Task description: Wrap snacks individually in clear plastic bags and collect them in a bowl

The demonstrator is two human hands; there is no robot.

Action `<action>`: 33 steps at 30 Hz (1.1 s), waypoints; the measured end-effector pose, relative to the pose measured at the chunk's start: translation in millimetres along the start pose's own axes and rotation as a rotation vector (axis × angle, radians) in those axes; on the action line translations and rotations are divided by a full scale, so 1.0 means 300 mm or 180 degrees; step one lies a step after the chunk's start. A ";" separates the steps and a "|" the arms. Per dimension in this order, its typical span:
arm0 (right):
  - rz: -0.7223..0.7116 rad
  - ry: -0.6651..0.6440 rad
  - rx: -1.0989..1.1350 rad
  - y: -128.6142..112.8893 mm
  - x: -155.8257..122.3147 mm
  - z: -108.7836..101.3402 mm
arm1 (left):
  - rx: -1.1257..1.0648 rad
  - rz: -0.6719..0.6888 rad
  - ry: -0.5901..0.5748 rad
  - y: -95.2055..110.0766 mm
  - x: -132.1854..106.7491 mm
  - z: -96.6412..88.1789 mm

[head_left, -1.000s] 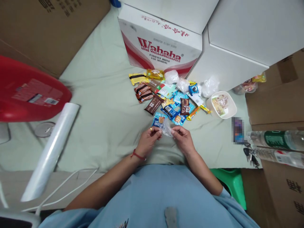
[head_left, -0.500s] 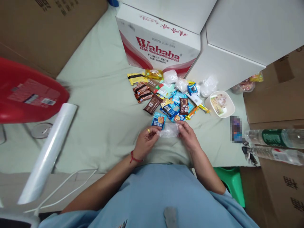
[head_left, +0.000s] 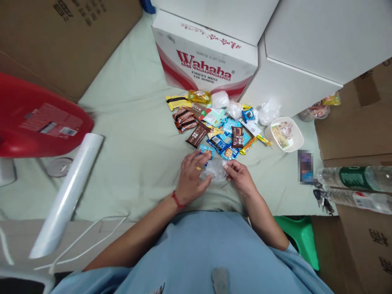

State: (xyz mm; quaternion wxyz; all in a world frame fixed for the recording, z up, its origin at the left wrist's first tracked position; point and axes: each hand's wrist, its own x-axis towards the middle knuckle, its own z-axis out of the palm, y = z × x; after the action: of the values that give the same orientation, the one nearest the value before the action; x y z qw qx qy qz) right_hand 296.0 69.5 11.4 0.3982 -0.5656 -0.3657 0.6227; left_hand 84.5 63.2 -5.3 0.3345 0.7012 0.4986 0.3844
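Clear crinkled plastic bag (head_left: 216, 169); glossy foil snack packets (head_left: 220, 126); matt cloth (head_left: 131, 122).

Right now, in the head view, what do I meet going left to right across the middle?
roll of clear film → left hand → clear plastic bag → right hand → white bowl → green-labelled bottle

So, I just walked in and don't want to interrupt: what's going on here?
A person faces a pile of snack packets on a pale green sheet. Their right hand pinches a clear plastic bag. Their left hand lies beside it, fingers on a blue packet at the pile's near edge; whether it grips is unclear.
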 end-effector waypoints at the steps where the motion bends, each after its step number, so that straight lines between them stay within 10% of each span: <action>1: 0.0022 0.0008 0.0026 0.001 -0.004 -0.005 | 0.0057 -0.0044 -0.0066 0.003 0.009 0.002; 12: -0.0049 0.0149 -0.0430 0.072 -0.071 -0.110 | -0.1643 -0.1833 0.0728 -0.007 0.044 0.032; 16: -0.0788 0.0681 -0.0664 0.007 -0.064 -0.129 | -0.1552 -0.1773 0.0310 0.020 0.034 0.022; 22: -0.0760 -0.0318 -0.0860 -0.072 -0.031 -0.072 | -0.1355 -0.1398 -0.0419 0.030 0.029 0.030; 29: -0.0167 0.0218 0.0089 -0.024 -0.017 -0.028 | -0.0799 -0.1100 0.0877 0.010 -0.004 -0.003; 33: -0.0045 0.0301 0.0562 -0.021 -0.026 -0.013 | -0.1096 -0.1260 0.0122 0.054 -0.015 0.010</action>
State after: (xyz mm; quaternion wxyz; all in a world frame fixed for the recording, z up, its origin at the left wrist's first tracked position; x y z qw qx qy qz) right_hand 300.8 64.9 20.0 0.4677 -0.5545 -0.2941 0.6223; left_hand 93.2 54.3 6.2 0.5081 0.5153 0.5595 0.4039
